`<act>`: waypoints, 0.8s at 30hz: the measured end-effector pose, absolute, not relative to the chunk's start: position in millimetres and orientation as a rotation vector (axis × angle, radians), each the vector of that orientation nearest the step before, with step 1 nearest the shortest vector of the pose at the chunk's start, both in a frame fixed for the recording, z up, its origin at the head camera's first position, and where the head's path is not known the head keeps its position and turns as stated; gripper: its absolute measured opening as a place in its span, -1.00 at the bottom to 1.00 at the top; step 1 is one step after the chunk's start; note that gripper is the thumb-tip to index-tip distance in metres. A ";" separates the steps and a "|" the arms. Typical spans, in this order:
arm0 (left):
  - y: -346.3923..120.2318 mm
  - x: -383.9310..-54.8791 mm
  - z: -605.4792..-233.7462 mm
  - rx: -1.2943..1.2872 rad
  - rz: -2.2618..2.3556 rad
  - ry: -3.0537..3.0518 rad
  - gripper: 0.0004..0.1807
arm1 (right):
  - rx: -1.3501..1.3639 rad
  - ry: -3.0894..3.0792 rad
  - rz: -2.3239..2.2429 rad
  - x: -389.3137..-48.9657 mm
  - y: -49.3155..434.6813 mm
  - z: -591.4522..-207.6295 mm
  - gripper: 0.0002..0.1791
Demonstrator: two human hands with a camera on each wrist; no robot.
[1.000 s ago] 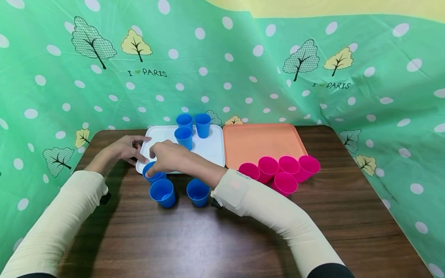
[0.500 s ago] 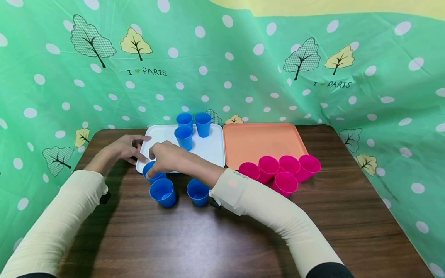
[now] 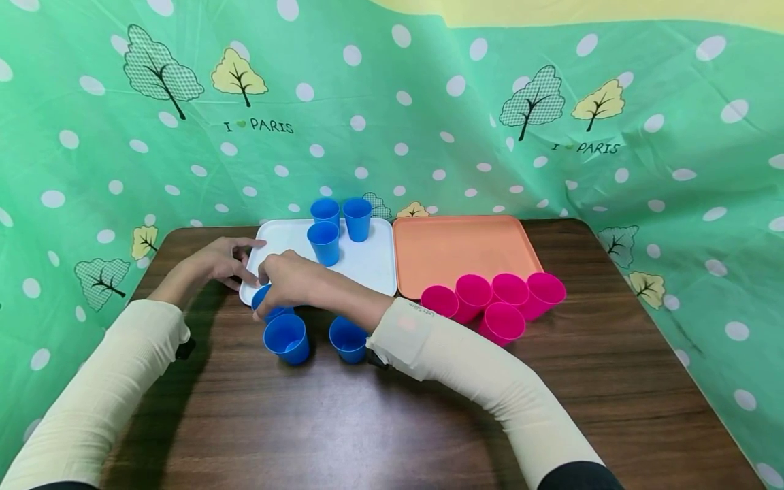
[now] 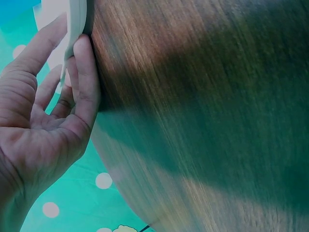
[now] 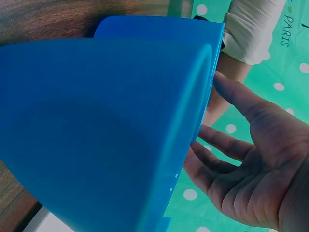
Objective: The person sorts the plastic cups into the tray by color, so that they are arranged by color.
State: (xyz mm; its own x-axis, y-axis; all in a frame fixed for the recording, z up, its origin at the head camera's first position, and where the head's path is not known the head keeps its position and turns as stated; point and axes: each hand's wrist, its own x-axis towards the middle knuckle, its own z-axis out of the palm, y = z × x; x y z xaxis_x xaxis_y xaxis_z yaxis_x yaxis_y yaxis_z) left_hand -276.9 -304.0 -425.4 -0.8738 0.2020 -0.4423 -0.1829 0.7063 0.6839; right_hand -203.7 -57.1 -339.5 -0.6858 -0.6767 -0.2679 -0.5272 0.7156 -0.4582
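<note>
Fingers and thumb of my left hand [image 3: 222, 263] pinch the left edge of a white tray [image 3: 283, 237]; the left wrist view shows the tray's rim [image 4: 77, 21] between them. My right hand [image 3: 295, 278] reaches across from the right and grips a blue cup [image 3: 261, 294] by its rim, at the tray's front left corner. Its fingertips are partly hidden behind blue plastic in the right wrist view. In front of that cup stand two more upright blue cups, a left one [image 3: 286, 340] and a right one [image 3: 349, 340]. Three blue cups [image 3: 324, 245] stand upright on the tray.
An orange tray [image 3: 459, 248] lies against the white tray's right side. Several pink cups [image 3: 503, 323] stand clustered at its front edge, near my right forearm. The brown wooden table [image 3: 275, 429] ends at a green dotted cloth [image 3: 392, 102] behind.
My right hand has shifted slightly left and toward me at the cup's rim, its thumb a little lower. The left hand, trays and other cups stay where they were.
</note>
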 end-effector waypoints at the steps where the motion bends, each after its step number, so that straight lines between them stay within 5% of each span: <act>1: -304.3 -277.0 -425.4 0.014 1.044 2.418 0.09 | -0.932 2.500 -0.488 -203.4 -57.3 -339.4 -0.31; 24: -299.8 -273.8 -421.6 -0.010 1.051 2.416 0.10 | -0.947 2.549 -0.545 -203.8 -48.0 -331.9 -0.36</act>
State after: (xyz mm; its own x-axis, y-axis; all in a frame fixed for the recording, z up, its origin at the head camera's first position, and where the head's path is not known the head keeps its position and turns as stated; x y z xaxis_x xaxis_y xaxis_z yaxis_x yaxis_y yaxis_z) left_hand -273.8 -299.8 -421.6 -0.8740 0.1870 -0.4485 -0.2006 0.7017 0.6836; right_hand -203.8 -48.0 -331.9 -0.7074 -0.6776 -0.2009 -0.5361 0.6997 -0.4722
